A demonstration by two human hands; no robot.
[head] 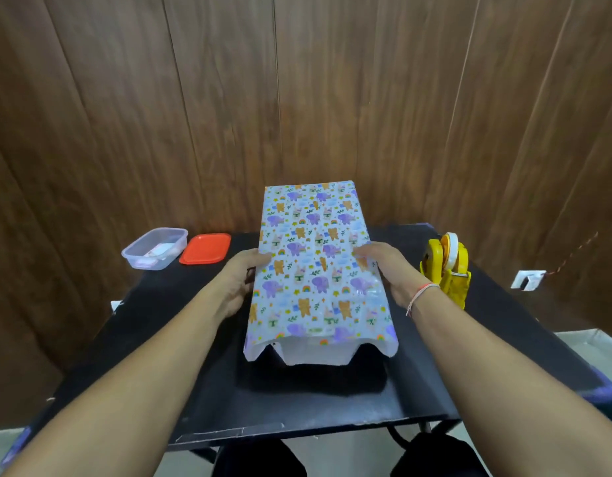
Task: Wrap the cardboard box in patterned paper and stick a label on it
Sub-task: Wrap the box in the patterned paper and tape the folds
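A brown wood wall stands behind a black table. The table fills the middle of the room.

At the far left of the table sits a clear plastic tub. It has no lid on. Inside it lie some small white and pink bits, too blurry to tell what they are. Just beside the tub, on its right, lies a flat orange lid.

In the middle is the box wrapped in patterned paper. The paper shows purple elephants, orange bears and little rainbows. The box itself is hidden under the paper. The near end of the paper is not folded shut, and its white inside hangs open over the table. The far end of the parcel is tipped up higher than the near end.

The left hand grips the left side of the parcel, fingers curled around its edge. The right hand grips the right side the same way. A thin thread band goes around the right wrist.

On the right, near the right hand, stands a yellow tape holder with a roll of tape on it. A white wall socket shows farther right.
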